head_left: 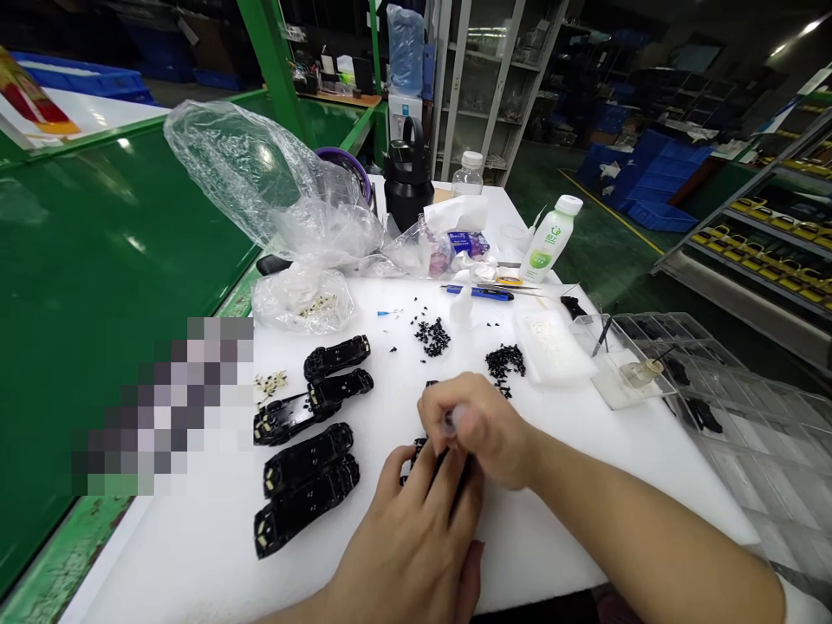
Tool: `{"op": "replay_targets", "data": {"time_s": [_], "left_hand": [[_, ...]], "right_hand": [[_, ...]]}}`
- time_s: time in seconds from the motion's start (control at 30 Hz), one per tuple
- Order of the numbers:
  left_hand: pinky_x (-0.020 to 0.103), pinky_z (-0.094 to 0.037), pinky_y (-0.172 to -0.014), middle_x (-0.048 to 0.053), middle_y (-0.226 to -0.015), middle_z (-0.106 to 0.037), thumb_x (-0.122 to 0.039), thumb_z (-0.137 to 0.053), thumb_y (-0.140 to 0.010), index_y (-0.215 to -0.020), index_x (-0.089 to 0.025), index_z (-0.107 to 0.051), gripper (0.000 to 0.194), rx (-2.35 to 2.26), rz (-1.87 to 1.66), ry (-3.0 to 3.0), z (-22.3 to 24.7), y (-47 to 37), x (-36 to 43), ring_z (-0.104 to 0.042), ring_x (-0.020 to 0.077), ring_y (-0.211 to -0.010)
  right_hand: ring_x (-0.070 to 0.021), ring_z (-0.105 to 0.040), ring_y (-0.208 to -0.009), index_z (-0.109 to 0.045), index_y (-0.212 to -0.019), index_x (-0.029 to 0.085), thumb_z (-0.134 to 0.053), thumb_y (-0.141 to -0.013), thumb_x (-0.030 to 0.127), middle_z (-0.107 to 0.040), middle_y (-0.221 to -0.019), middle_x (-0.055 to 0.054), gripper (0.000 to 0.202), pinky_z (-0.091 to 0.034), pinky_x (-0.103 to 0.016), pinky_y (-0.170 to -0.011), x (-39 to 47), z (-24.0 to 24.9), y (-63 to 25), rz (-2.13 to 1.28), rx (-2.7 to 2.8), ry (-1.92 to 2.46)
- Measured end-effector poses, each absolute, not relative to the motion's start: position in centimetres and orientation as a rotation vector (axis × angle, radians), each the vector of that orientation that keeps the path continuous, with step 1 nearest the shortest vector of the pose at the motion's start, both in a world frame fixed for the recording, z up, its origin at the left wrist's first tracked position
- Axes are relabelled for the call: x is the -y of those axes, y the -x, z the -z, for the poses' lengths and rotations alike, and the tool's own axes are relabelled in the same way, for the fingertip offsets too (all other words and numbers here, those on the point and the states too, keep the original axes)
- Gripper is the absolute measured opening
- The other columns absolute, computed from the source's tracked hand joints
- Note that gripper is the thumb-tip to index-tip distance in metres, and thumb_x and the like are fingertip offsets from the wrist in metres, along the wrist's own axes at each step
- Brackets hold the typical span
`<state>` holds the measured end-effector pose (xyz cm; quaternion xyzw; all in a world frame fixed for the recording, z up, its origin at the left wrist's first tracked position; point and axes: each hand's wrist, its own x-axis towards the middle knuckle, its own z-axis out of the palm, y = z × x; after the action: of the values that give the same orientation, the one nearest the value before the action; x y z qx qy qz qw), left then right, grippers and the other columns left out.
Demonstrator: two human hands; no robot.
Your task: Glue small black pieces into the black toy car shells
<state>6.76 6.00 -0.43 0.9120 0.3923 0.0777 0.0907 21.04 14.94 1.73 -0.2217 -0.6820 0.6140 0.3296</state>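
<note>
My left hand (422,520) lies over a black model car body (419,446) on the white work surface, fingers stretched across it and pressing it down. Most of that part is hidden under the fingers. My right hand (484,429) is closed around a translucent, syringe-like tool (453,419), held upright over the part; its tip is out of sight. Left of my hands rest several similar black car bodies (308,459) with small cream pieces at their ends. Beyond my hands are two heaps of tiny black parts (432,338), the other pile (503,362) lying farther right.
A clear plastic bag (312,299) and loose cream pieces (269,381) lie at the left. Blue tweezers (481,293), a white bottle (552,238) and a black flask (408,173) are at the back. A foam tray (552,347) and clear compartment boxes (747,416) are at the right.
</note>
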Motion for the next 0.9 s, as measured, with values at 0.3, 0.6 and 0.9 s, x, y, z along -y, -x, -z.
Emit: {"op": "replay_targets", "data": {"time_s": [0.3, 0.6, 0.9], "left_hand": [[0.052, -0.030, -0.104, 0.020, -0.150, -0.042, -0.044, -0.039, -0.095, -0.145, -0.015, -0.040, 0.058, -1.184, -0.237, -2.780, 0.6, -6.7, -5.8, -0.039, 0.0358, -0.135], [0.045, -0.027, -0.108, 0.018, -0.151, -0.042, -0.043, -0.040, -0.095, -0.144, -0.016, -0.042, 0.056, -1.214, -0.245, -2.813, 1.0, -6.8, -5.5, -0.037, 0.0330, -0.139], [0.044, -0.029, -0.106, 0.022, -0.148, -0.045, -0.040, -0.038, -0.095, -0.143, -0.011, -0.043, 0.057, -1.179, -0.273, -2.858, 1.1, -6.8, -5.6, -0.042, 0.0358, -0.135]], "right_hand": [[-0.0149, -0.043, -0.061, -0.058, -0.076, 0.019, -0.050, -0.084, 0.074, -0.045, -0.063, 0.002, 0.056, -0.038, -0.032, -0.067, -14.7, -2.9, -20.9, -1.661, 1.139, 0.619], [-0.0093, -0.022, -0.037, -0.039, -0.045, 0.020, -0.029, -0.078, 0.088, -0.022, -0.040, 0.006, 0.076, -0.026, -0.027, -0.044, -16.5, -2.3, -21.3, -1.879, 0.865, 0.374], [-0.0098, -0.026, -0.035, -0.045, -0.045, 0.021, -0.038, -0.085, 0.072, -0.030, -0.038, 0.005, 0.065, -0.027, -0.027, -0.042, -15.7, -0.4, -19.9, -1.886, 1.030, 0.363]]}}
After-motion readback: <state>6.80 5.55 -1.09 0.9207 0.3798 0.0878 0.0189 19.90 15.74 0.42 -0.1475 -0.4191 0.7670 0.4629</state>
